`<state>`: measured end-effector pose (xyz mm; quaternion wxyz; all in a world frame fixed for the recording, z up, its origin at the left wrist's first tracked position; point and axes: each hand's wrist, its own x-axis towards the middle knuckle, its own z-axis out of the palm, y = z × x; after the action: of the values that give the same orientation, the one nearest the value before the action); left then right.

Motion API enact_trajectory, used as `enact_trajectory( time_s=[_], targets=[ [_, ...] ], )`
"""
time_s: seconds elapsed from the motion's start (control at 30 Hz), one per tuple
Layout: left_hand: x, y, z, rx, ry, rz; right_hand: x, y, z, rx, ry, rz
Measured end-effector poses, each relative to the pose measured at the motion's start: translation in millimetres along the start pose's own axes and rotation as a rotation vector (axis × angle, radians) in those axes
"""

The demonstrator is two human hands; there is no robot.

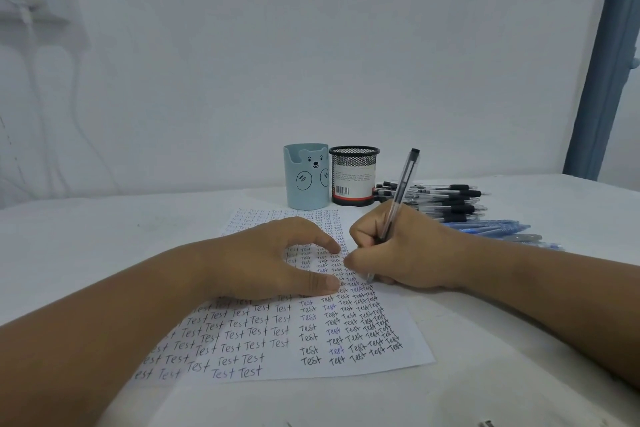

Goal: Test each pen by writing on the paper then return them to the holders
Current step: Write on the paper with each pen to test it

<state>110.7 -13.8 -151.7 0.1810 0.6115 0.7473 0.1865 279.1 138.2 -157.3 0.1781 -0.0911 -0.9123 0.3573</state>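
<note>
The right hand [398, 253] grips a clear-barrelled pen [398, 199] with its fingers curled round the lower barrel, tip at the paper [277, 340] near its right edge. The left hand [270, 256] lies on the sheet, fingers relaxed and arched, pinning it to the bench [485, 374].

Risks noted:

- The sheet is crowded with the word "Test" (the right-hand columns already overlap). A fresh mark here may be lost among old ones, so a dry or faint pen could pass unnoticed.
- The tip sits close to the paper's edge; a stroke running off would ink the bench cover.
- Both holders, the blue bear cup [306, 177] and the black mesh cup [354, 175], appear to hold no pens, standing just beside the pile of black pens [446, 201] and blue pens [491, 229]. A tested pen laid back on a pile instead of in a holder would be indistinguishable from untested ones.
- A reach toward the holders could sweep the piles.
</note>
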Motion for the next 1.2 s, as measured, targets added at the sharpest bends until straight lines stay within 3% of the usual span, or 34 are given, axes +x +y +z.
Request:
enact_trajectory(
  time_s=[0.7, 0.87, 1.2],
  targets=[
    [-1.3, 1.3, -0.5, 0.011, 0.000, 0.007, 1.8, 3.4, -0.3, 0.019, 0.027, -0.012],
    [-2.2, 2.3, -1.5, -0.001, 0.004, -0.003, 1.1, -7.1, -3.1, 0.244, 0.167, 0.051],
    [-3.8, 3.7, -1.2, 0.011, 0.004, 0.015, 6.5, -6.8, -21.7, 0.252, 0.410, -0.091]
  ],
)
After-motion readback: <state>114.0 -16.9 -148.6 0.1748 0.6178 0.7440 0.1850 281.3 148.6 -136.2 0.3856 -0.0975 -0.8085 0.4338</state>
